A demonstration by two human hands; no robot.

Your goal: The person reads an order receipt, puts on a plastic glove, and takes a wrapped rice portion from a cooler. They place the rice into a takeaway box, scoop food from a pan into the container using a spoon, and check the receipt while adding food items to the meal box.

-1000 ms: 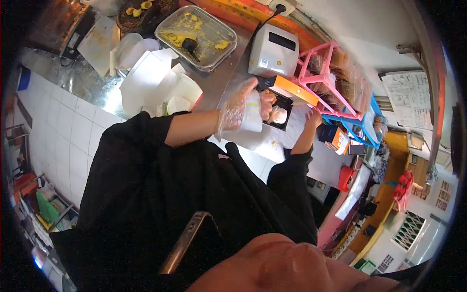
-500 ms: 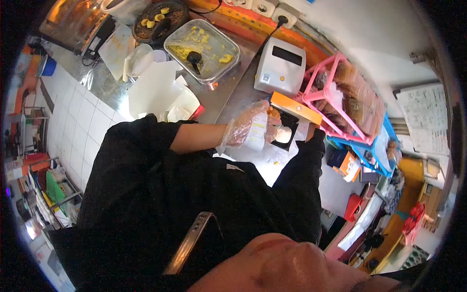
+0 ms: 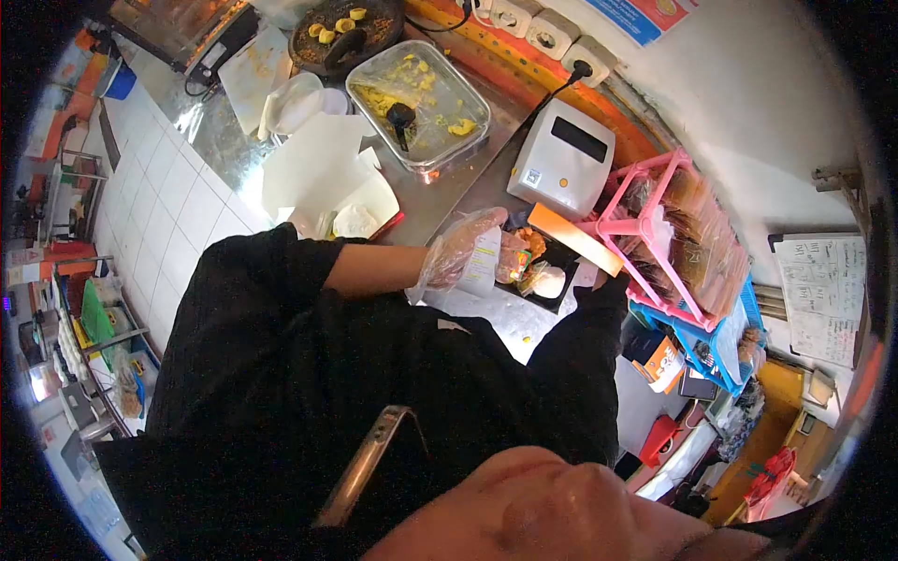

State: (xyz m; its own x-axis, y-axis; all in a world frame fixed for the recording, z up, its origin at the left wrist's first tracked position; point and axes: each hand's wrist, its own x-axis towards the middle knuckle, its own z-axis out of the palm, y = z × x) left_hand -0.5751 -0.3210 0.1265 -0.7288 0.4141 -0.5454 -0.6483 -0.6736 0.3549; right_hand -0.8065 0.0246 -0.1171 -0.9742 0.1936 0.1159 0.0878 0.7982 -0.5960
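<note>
My left hand (image 3: pixel 462 251), in a clear plastic glove, has a white printed slip (image 3: pixel 481 264) against it, and its fingers are bent around the slip's upper edge. Just right of it sits an open takeaway box (image 3: pixel 569 301) with a black inside and an orange side flap (image 3: pixel 574 239). Inside are browned fried food (image 3: pixel 531 242), a small colourful packet (image 3: pixel 514 266) near my left fingertips, and a white wrapped portion (image 3: pixel 544 280). My right hand (image 3: pixel 586 275) is at the box's right side, mostly hidden by the sleeve and flap; its fingers cannot be made out.
A clear tray (image 3: pixel 477 140) with yellow paste and a black scoop stands behind. Left of it is an open white carton (image 3: pixel 313 168); beyond lies a stone mortar (image 3: pixel 388 37). A white label printer (image 3: pixel 563 157) and a pink basket (image 3: pixel 629 227) of packets border the right.
The view has shifted, so the counter items sit lower and further right. My left hand remains beside the box with the slip. The colourful packet near its fingertips shows more clearly now.
</note>
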